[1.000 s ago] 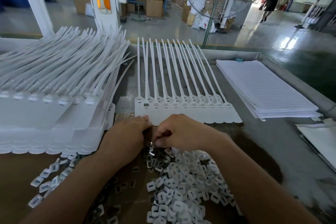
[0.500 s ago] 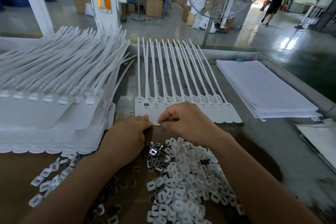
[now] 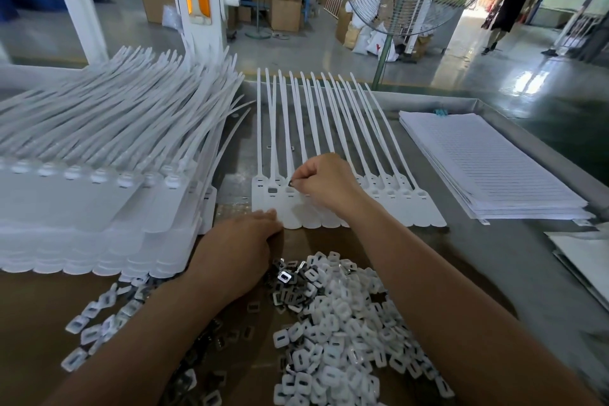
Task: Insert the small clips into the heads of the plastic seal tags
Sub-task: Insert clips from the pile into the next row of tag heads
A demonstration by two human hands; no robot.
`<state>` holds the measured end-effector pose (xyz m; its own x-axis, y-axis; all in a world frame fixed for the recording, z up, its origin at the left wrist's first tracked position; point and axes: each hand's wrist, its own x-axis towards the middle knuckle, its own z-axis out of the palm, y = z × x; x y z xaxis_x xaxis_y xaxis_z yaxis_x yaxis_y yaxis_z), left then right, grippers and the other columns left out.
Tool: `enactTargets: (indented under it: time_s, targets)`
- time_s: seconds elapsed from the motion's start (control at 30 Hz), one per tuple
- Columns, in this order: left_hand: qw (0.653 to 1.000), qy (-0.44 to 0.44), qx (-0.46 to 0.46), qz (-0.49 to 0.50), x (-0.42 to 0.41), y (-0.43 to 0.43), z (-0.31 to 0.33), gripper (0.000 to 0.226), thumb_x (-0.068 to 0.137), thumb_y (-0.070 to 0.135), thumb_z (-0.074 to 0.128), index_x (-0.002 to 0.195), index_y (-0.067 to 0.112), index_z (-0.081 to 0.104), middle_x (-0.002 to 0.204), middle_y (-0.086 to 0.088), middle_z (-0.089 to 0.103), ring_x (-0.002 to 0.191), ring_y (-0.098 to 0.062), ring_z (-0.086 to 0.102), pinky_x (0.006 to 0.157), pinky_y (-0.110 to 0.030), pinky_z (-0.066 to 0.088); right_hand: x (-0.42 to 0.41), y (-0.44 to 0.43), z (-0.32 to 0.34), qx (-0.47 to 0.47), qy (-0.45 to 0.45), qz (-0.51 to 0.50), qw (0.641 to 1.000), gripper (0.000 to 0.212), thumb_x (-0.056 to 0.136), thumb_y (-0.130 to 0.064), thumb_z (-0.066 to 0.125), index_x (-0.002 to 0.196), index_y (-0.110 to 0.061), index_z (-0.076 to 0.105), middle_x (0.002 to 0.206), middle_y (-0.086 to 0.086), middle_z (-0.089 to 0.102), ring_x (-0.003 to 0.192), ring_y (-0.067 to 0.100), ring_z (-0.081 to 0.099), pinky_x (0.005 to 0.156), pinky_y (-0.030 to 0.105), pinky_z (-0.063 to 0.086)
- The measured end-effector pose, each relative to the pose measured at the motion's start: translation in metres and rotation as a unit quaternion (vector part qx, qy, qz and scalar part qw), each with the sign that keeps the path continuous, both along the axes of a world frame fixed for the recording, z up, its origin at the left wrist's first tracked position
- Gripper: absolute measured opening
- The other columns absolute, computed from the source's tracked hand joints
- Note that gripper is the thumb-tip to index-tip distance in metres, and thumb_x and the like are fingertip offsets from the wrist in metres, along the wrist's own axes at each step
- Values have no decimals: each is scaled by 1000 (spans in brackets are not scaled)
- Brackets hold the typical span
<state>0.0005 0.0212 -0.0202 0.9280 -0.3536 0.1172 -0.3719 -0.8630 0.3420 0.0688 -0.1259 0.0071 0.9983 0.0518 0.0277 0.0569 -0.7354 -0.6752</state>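
We see matt white plastic seal tags [image 3: 333, 204], shiny metal clips [image 3: 284, 277] and a dull grey metal worktop [image 3: 514, 260].

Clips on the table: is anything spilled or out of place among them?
Yes, mildly. Most lie in one heap in front of the person, but a loose trail of clips strays to the left, in front of the stacked tags. Nothing looks damaged.

Clip [image 3: 291, 183] mostly behind right fingertips [image 3: 301, 179]
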Motion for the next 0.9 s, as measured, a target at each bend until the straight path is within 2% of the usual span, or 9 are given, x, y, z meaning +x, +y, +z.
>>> enactTargets:
  time_s: [0.13, 0.27, 0.4, 0.5, 0.57, 0.63, 0.7, 0.8, 0.9]
  targets:
    - [1000, 5, 5, 0, 1, 0, 0, 50, 90, 7, 37, 135, 29, 41, 147, 14, 28, 134, -6, 27, 108, -23, 23, 9, 8, -8, -72, 15, 16, 997, 21, 89, -10, 52, 93, -10, 72, 102, 3, 69, 84, 13, 60, 65, 21, 42]
    - [1000, 4, 5, -1, 0, 1, -1, 50, 91, 8, 36, 135, 30, 41, 148, 14, 28, 135, -5, 27, 107, -23, 24, 13, 8, -9, -110, 18, 24, 993, 22, 89, -8, 52, 97, -11, 72, 104, 3, 69, 92, 17, 62, 69, 22, 41]
    - [1000, 5, 1, 1, 0, 1, -2, 50, 90, 8, 38, 134, 31, 42, 147, 15, 28, 135, -6, 27, 107, -24, 24, 15, 10, -11, -148, 20, 34, 988, 20, 87, -9, 52, 93, -7, 71, 104, 6, 68, 92, 20, 61, 73, 29, 49]
    - [1000, 6, 2, -1, -1, 2, -3, 50, 90, 8, 39, 134, 31, 42, 147, 14, 28, 135, -6, 27, 107, -24, 24, 15, 10, -15, -134, 7, 16, 991, 16, 85, -10, 54, 88, -7, 70, 99, 4, 68, 90, 18, 61, 74, 30, 51]
    - [1000, 8, 1, 2, -1, 2, -3, 50, 90, 9, 39, 134, 32, 42, 147, 15, 28, 135, -6, 27, 107, -24, 24, 15, 8, -18, -101, -2, 1, 995, 7, 84, -11, 59, 81, -14, 66, 95, -3, 66, 90, 15, 59, 74, 30, 49]
    - [1000, 7, 1, 3, -2, 2, -4, 49, 90, 9, 38, 134, 31, 42, 147, 15, 28, 135, -6, 27, 107, -24, 25, 14, 7, -18, -77, -11, -11, 997, 15, 83, -13, 64, 75, -25, 57, 87, -10, 58, 86, 11, 55, 71, 28, 44]
    - [1000, 6, 2, 2, -2, 2, -4, 49, 90, 9, 38, 134, 31, 42, 147, 14, 29, 134, -6, 28, 107, -25, 25, 14, 6, -18, -65, -8, -14, 998, 19, 81, -13, 66, 73, -28, 57, 82, -11, 54, 82, 9, 52, 67, 25, 42]
    - [1000, 7, 2, 3, -2, 3, -4, 48, 91, 10, 38, 134, 30, 42, 147, 14, 28, 135, -6, 27, 108, -25, 23, 15, 5, -18, -54, 2, -12, 998, 22, 80, -13, 67, 67, -28, 57, 86, -8, 62, 78, 9, 52, 56, 19, 37]
    - [1000, 4, 2, 3, -2, 3, -4, 48, 91, 10, 38, 134, 31, 42, 147, 14, 29, 134, -7, 28, 108, -25, 25, 17, 3, -19, -43, 5, -10, 999, 12, 79, -18, 71, 75, -26, 62, 92, -6, 64, 85, 10, 55, 67, 22, 42]
